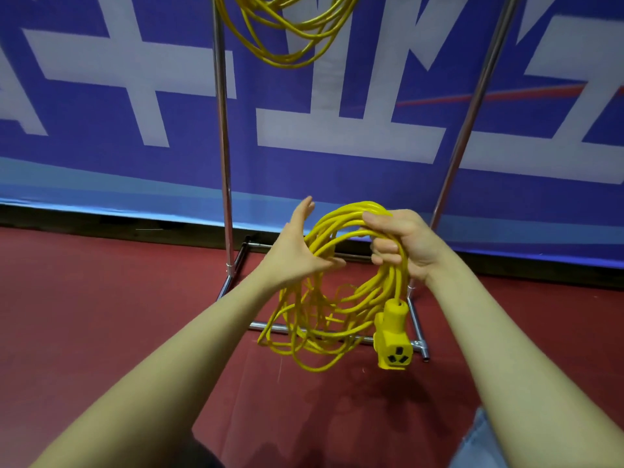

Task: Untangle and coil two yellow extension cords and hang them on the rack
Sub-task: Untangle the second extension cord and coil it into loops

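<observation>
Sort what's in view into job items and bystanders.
Job: yellow coiled extension cord in the hands; its yellow socket end; second yellow cord hanging above; chrome metal rack.
Bystanders: blue-and-white banner; red floor.

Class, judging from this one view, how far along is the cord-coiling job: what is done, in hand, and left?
Done: one yellow coil already hangs at the top of the rack. In hand: the right hand grips the second cord, gathered in loose loops with its socket end dangling; the left hand rests open against the loops. Left: tidying and hanging this coil.
</observation>
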Action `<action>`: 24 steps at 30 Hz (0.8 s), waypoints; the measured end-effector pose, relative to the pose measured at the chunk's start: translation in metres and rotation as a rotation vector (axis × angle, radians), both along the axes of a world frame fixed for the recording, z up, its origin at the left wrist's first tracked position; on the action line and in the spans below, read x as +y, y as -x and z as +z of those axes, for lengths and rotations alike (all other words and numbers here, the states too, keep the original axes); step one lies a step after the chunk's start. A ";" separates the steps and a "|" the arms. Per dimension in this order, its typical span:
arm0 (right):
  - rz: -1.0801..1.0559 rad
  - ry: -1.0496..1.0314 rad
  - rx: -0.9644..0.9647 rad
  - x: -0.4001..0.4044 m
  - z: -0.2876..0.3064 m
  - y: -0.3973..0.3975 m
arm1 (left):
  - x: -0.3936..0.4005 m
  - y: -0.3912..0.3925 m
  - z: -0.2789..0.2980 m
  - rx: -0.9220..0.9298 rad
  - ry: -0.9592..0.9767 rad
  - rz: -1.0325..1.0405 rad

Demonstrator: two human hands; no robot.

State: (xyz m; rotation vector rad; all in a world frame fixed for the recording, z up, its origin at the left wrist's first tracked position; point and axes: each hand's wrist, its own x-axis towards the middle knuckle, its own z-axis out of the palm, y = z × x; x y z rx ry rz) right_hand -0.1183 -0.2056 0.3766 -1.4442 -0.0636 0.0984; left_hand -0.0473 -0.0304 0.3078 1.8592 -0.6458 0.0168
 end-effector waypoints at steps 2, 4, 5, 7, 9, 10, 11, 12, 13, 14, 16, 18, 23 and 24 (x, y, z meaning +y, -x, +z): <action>0.036 -0.040 -0.020 0.000 0.005 0.005 | 0.003 -0.001 0.007 0.103 0.013 -0.118; 0.048 -0.074 -0.028 -0.001 0.007 0.007 | 0.006 0.002 0.016 0.178 0.008 -0.158; 0.049 -0.075 -0.028 0.000 0.006 0.007 | 0.007 0.003 0.019 0.219 -0.001 -0.144; 0.048 -0.023 -0.028 -0.002 0.003 0.006 | 0.010 0.005 0.021 0.251 -0.038 -0.074; 0.049 0.107 -0.029 -0.006 0.000 0.003 | 0.013 0.002 0.018 0.243 -0.090 -0.016; 0.052 0.183 -0.031 -0.009 -0.001 0.003 | 0.015 0.000 0.017 0.264 -0.108 0.004; 0.050 0.247 -0.031 -0.011 -0.003 0.003 | 0.017 -0.003 0.015 0.292 -0.120 0.027; 0.038 0.287 -0.028 -0.012 -0.004 0.003 | 0.019 -0.007 0.013 0.319 -0.132 0.038; 0.020 0.298 -0.020 -0.012 -0.006 0.003 | 0.022 -0.009 0.013 0.343 -0.149 0.036; 0.002 0.294 -0.014 -0.012 -0.007 0.003 | 0.024 -0.009 0.014 0.355 -0.173 0.025; -0.027 0.253 -0.013 -0.010 -0.009 0.002 | 0.028 -0.009 0.016 0.379 -0.201 -0.024; -0.051 0.208 -0.024 -0.008 -0.010 0.002 | 0.032 -0.006 0.015 0.409 -0.182 -0.072; -0.162 0.119 -0.054 -0.009 -0.013 0.000 | 0.035 -0.003 0.005 0.442 -0.121 -0.212; -0.186 0.105 -0.055 -0.010 -0.014 0.000 | 0.033 -0.002 0.005 0.473 -0.094 -0.231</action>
